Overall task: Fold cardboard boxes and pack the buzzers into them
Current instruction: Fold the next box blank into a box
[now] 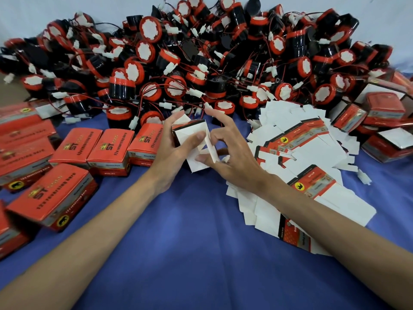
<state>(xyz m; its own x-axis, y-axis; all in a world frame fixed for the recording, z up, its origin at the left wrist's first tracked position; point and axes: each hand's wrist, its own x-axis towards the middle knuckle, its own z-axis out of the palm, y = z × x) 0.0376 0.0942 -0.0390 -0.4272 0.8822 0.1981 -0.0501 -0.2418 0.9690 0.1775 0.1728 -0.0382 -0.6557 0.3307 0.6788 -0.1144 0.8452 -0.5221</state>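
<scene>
A small cardboard box, white inside with a red and black outside, is held just above the blue cloth at the centre. My left hand grips its left side, thumb across the white end panel. My right hand pinches a white flap at the box's right edge with thumb and fingers. A large heap of black and red buzzers with red wires and white plugs fills the far half of the table. Flat unfolded box blanks lie in a loose pile to the right of my hands.
Several closed red boxes stand and lie on the left side. More folded boxes sit at the far right edge. The blue cloth covers the table in front of me. A loose white plug lies right of the blanks.
</scene>
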